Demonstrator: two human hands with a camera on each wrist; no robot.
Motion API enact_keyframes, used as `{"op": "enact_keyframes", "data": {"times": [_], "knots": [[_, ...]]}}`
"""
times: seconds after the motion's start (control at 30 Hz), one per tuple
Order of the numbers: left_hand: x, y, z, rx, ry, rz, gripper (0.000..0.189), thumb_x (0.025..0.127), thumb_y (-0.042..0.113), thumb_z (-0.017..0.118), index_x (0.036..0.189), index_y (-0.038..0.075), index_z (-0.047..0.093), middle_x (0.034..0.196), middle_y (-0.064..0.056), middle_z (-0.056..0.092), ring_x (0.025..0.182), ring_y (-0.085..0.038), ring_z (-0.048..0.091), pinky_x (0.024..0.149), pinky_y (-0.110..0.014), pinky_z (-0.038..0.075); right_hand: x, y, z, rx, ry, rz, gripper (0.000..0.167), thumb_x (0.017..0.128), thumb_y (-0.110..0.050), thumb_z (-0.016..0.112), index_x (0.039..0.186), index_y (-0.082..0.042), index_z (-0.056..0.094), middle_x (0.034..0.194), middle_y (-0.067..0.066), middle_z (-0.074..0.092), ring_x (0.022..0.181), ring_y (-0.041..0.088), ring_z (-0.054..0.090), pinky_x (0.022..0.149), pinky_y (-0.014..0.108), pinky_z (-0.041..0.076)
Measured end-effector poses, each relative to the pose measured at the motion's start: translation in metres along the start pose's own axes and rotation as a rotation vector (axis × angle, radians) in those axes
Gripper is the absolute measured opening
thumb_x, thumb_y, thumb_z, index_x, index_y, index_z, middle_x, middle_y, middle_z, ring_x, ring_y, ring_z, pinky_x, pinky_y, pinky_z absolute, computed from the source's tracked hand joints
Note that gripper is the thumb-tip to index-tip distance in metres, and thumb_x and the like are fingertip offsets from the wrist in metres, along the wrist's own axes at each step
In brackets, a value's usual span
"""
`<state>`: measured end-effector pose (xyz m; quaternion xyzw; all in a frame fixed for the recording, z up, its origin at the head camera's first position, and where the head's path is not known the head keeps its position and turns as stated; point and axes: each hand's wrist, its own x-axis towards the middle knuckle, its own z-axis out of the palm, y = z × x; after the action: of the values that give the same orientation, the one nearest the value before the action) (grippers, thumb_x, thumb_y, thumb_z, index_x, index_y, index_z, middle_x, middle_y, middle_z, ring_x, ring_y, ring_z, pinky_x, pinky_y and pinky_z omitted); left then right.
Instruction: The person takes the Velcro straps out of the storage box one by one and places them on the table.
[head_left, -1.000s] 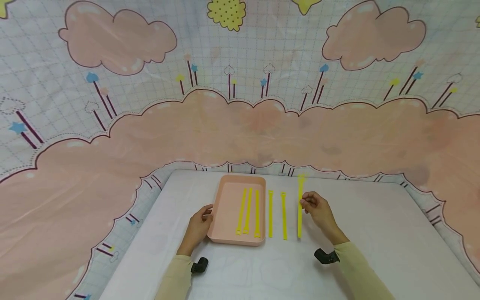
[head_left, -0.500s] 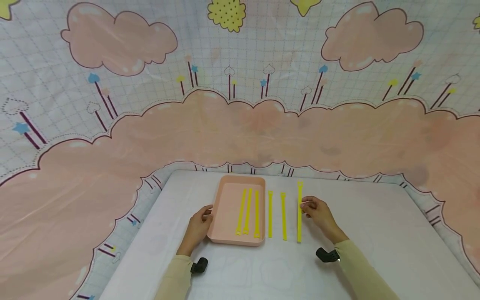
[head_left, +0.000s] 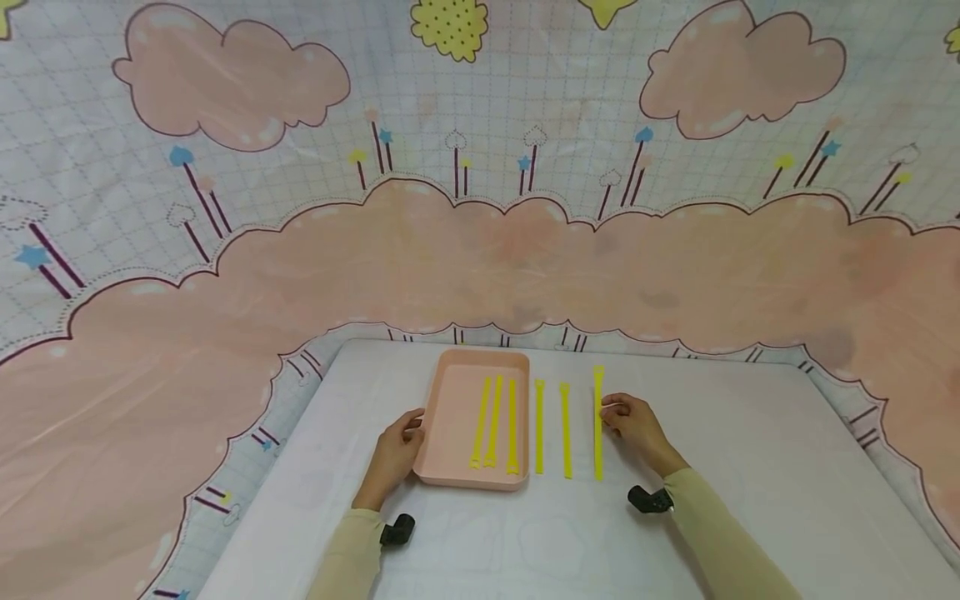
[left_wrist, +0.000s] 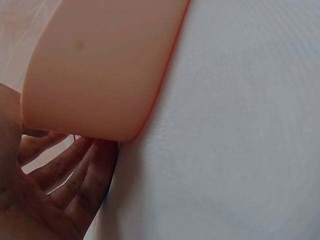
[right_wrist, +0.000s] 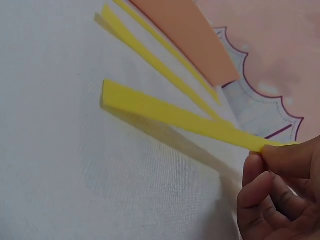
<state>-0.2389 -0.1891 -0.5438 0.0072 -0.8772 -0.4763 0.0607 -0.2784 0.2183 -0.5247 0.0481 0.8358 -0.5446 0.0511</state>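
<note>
My right hand (head_left: pixel 633 423) pinches a flat yellow strip (right_wrist: pixel 172 114) between thumb and finger, its shadow parting from it toward my fingertips. My left hand (head_left: pixel 397 450) lays relaxed fingers along the left wall of the smooth, round-cornered pink tray (head_left: pixel 448 425). Two loose strips (head_left: pixel 566 431) lie between tray and held strip, one just beside the tray's right wall, with gaps between; three more, the inner strips (head_left: pixel 492 421), fill its right half. The white table (head_left: pixel 787 467) spreads broadly rightward, meeting a cloud-printed cloth (head_left: pixel 480 258) behind.
</note>
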Motion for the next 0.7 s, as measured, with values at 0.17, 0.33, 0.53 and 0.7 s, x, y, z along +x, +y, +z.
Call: {"op": "enact_keyframes", "data": {"times": [0.17,0.33,0.53,0.7], "knots": [[0.001,0.001,0.000,-0.002,-0.003,0.000,0.038,0.098,0.012,0.056,0.136,0.011,0.058,0.124,-0.018,0.065,0.111,-0.032,0.065,0.092,-0.047,0.053,0.006,0.004,0.002,-0.032,0.007,0.007,0.024,0.096,-0.005,0.058,0.119,0.003,0.057,0.096,0.013,0.068,0.071,0.014,0.056,0.060,0.025,0.047],[0.002,0.002,0.000,-0.015,-0.013,0.006,0.038,0.098,0.011,0.056,0.136,0.011,0.058,0.124,-0.018,0.065,0.111,-0.032,0.065,0.092,-0.047,0.053,0.010,0.007,0.003,-0.062,0.018,0.015,0.024,0.095,-0.004,0.059,0.118,0.003,0.058,0.093,0.012,0.068,0.070,0.014,0.057,0.060,0.025,0.047],[0.001,0.003,-0.001,-0.020,-0.010,0.007,0.039,0.097,0.010,0.057,0.136,0.010,0.058,0.124,-0.018,0.065,0.111,-0.032,0.065,0.092,-0.047,0.053,0.013,0.009,0.005,-0.077,0.026,0.033,0.025,0.093,-0.002,0.059,0.117,0.003,0.059,0.090,0.011,0.068,0.068,0.014,0.057,0.060,0.025,0.047],[0.000,0.004,-0.001,-0.021,-0.005,0.010,0.039,0.097,0.010,0.057,0.136,0.009,0.058,0.123,-0.019,0.065,0.110,-0.033,0.066,0.092,-0.048,0.053,0.014,0.010,0.006,-0.092,0.033,0.037,0.024,0.090,-0.003,0.062,0.114,0.002,0.060,0.087,0.009,0.068,0.066,0.014,0.056,0.058,0.024,0.047]]}}
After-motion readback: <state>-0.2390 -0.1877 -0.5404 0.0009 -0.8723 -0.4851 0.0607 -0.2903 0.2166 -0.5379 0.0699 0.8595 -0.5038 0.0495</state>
